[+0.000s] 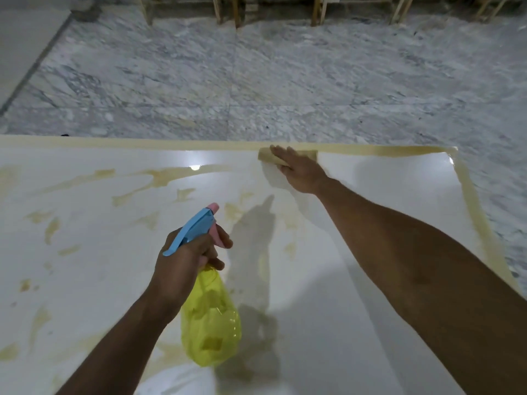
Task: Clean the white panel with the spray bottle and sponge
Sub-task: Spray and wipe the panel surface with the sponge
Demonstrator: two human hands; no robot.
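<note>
A glossy white panel [370, 201] lies flat on the floor, streaked with yellowish smears over its left half and along its far and right borders. My left hand [185, 258] grips a spray bottle [209, 317] with a yellow body, blue head and pink trigger, held above the panel's middle with a finger on the trigger. My right hand [299, 169] reaches to the far edge and presses flat on a tan sponge [271, 156], which lies against the smeared border. Most of the sponge is hidden under my fingers.
Grey-white marble floor [256, 81] stretches beyond the panel's far edge. Wooden legs or frames [236, 10] stand along the back. A paler slab or wall [22, 47] runs along the far left. The panel's right part looks wiped and glossy.
</note>
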